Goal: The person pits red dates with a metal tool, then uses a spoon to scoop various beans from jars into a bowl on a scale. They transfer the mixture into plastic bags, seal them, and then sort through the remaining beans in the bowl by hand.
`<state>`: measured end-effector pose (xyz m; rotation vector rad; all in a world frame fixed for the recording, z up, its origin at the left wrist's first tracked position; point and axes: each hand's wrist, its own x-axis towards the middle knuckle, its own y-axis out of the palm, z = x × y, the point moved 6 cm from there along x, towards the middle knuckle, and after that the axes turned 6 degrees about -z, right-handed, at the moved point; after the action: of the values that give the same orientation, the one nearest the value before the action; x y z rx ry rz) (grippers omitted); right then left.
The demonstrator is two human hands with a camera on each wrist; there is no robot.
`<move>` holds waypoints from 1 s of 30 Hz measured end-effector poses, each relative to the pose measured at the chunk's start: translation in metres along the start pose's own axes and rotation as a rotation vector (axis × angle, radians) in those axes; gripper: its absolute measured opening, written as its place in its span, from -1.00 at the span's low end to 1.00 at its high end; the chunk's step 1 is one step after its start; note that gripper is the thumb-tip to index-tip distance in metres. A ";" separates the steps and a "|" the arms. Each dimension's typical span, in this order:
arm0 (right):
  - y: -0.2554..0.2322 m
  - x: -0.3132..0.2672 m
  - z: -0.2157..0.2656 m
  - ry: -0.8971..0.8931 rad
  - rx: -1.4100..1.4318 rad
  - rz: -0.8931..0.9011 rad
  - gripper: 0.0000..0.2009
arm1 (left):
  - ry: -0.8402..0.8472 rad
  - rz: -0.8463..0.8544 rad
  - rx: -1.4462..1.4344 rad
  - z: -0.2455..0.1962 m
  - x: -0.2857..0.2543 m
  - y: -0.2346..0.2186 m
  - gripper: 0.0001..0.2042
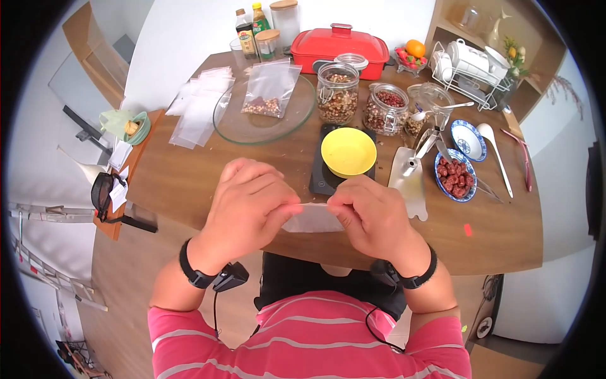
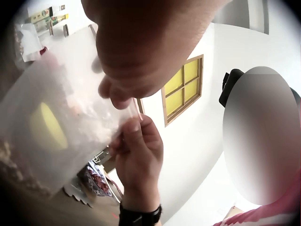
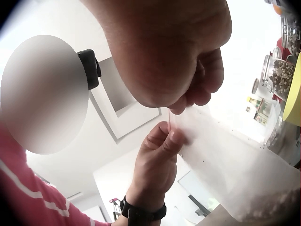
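both hands, left hand (image 1: 249, 205) and right hand (image 1: 375, 218), pinch the top edge of a clear plastic bag (image 1: 314, 218), thumbs against curled fingers; bag sits low centre of frame, over the near edge of the bench (image 1: 271, 158). head view shows only a strip of it; both wrist views show grainy stuff at its bottom, blurred, type hard to make out. just above the hands, yellow bowl (image 1: 348, 151) on a black scale (image 1: 325, 180), scale partly covered by bowl. right of that, metal scoop-like piece (image 1: 409, 183), shape unclear, then blue-white bowl of dark red dates (image 1: 456, 179). upper centre, glass jars (image 1: 338, 95) of mixed grains, one behind metal tools and partly hidden. upper left of centre, glass plate (image 1: 265, 110) with a filled bag (image 1: 268, 91), flat bags (image 1: 201, 104) beside it. red lidded pot (image 1: 341, 50) at top, front partly blocked by jars.
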<state>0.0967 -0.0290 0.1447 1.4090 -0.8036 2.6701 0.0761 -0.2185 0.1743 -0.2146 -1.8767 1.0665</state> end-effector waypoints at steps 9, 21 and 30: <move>-0.007 -0.007 -0.006 0.012 -0.007 -0.019 -0.86 | -0.103 0.001 -0.076 0.019 -0.021 -0.006 -0.81; -0.027 -0.008 -0.029 0.106 0.130 -0.197 -0.89 | -0.747 0.126 -1.063 0.043 -0.059 0.069 -0.77; -0.050 -0.068 -0.145 0.558 0.242 -0.511 -0.94 | -0.860 -0.359 -0.811 0.245 0.063 0.022 -0.81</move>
<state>0.0381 0.0937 0.0464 0.6813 -0.0602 2.5723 -0.1586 -0.3138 0.1527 0.1611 -2.9116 0.0592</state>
